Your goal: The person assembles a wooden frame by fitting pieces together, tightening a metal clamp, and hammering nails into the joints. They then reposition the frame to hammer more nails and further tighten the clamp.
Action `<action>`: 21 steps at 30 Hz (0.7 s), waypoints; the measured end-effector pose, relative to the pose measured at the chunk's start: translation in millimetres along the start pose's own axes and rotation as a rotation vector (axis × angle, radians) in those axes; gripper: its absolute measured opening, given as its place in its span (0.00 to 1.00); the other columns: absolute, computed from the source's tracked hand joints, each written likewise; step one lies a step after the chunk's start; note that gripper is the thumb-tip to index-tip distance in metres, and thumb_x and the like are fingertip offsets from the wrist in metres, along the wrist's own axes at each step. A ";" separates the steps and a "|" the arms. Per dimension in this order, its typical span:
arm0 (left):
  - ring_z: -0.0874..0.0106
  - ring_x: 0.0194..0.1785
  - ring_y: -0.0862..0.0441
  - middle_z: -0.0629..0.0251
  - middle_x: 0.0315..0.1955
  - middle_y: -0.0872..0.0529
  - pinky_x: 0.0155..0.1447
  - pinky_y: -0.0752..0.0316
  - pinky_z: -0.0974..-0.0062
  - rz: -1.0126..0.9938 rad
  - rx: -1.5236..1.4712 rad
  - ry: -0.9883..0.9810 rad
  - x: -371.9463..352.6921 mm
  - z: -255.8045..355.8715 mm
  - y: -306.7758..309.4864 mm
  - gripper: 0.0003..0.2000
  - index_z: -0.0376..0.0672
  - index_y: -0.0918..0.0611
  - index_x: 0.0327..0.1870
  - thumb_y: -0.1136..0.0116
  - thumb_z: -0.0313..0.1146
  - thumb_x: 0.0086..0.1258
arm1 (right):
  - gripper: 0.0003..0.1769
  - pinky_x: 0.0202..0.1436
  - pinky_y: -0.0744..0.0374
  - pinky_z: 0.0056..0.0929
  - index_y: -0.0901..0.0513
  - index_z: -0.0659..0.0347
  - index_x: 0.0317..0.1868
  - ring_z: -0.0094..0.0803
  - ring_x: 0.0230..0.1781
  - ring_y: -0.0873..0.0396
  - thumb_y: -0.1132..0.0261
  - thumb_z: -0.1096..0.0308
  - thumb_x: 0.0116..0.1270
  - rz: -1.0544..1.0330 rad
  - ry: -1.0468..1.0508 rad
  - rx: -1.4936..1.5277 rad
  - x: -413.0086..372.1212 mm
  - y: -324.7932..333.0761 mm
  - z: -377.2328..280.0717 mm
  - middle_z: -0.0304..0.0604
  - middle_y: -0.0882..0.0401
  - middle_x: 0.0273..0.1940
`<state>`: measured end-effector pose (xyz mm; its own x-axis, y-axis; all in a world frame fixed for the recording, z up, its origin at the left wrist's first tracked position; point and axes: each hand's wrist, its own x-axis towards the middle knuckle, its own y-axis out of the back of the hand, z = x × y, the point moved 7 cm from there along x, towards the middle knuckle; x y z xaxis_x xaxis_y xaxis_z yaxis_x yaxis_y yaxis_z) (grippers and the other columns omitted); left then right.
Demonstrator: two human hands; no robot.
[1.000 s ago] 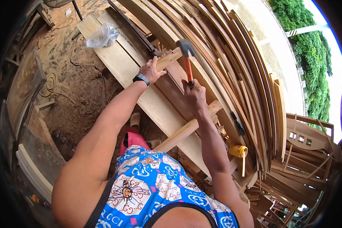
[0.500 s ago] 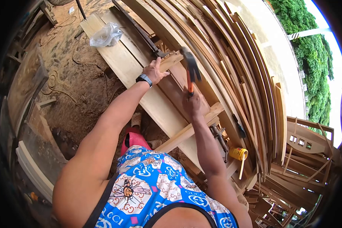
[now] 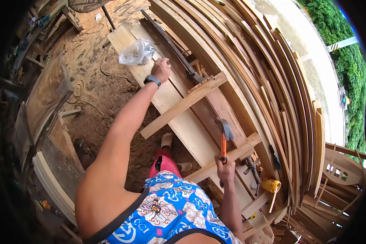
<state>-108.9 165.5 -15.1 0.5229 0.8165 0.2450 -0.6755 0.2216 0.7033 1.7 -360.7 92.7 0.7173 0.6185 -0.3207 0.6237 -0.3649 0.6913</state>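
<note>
My right hand (image 3: pixel 225 170) grips the orange handle of a claw hammer (image 3: pixel 225 140), its dark head raised over the reddish-brown boards (image 3: pixel 227 110). My left hand (image 3: pixel 162 70), with a watch on the wrist, is over the pale board (image 3: pixel 177 132), just beside a clear plastic bag (image 3: pixel 136 52). Its fingers are curled together; whatever they may hold is hidden. A wooden crosspiece (image 3: pixel 183 105) lies across the boards between my hands. Nearer my body, a second crosspiece (image 3: pixel 238 153) spans them. A long dark bar clamp (image 3: pixel 173 51) runs along the boards up to the first crosspiece.
Long planks (image 3: pixel 248 53) are stacked along the right side. A yellow container (image 3: pixel 271 186) with a stick stands near a metal clamp (image 3: pixel 253 175). On the left, a wooden panel (image 3: pixel 49 93) leans above sawdust-covered ground. A fan (image 3: pixel 85 4) is at the top left.
My left hand has left the end of the first crosspiece and moved beside the plastic bag. The hammer has drawn back toward my body, away from that crosspiece. The camera view has shifted.
</note>
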 end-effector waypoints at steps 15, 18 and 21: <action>0.47 0.62 0.18 0.46 0.63 0.22 0.65 0.21 0.52 -0.223 0.556 0.370 133.6 -104.6 -12.0 0.16 0.46 0.23 0.61 0.44 0.36 0.75 | 0.17 0.33 0.23 0.41 0.18 0.66 0.34 0.44 0.24 0.20 0.27 0.59 0.67 -0.161 -0.300 0.034 -75.5 -25.6 10.9 0.52 0.19 0.24; 0.47 0.56 0.15 0.47 0.55 0.14 0.62 0.20 0.52 -0.176 0.402 0.332 116.4 -67.8 1.4 0.15 0.43 0.22 0.59 0.44 0.38 0.76 | 0.17 0.33 0.23 0.41 0.18 0.66 0.34 0.43 0.23 0.21 0.27 0.58 0.67 -0.186 -0.289 0.067 -64.9 -27.6 7.1 0.52 0.19 0.24; 0.52 0.51 0.12 0.52 0.46 0.10 0.57 0.18 0.56 0.049 0.037 0.241 71.2 -20.1 23.5 0.14 0.38 0.18 0.55 0.42 0.38 0.77 | 0.18 0.33 0.24 0.40 0.19 0.66 0.35 0.43 0.23 0.22 0.27 0.57 0.68 -0.197 -0.242 0.046 -45.0 -23.5 -10.3 0.52 0.20 0.23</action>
<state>-98.0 239.5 5.5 0.3479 0.9303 0.1160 -0.6747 0.1626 0.7199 -48.4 -372.8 97.5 0.6309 0.4987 -0.5944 0.7675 -0.2893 0.5720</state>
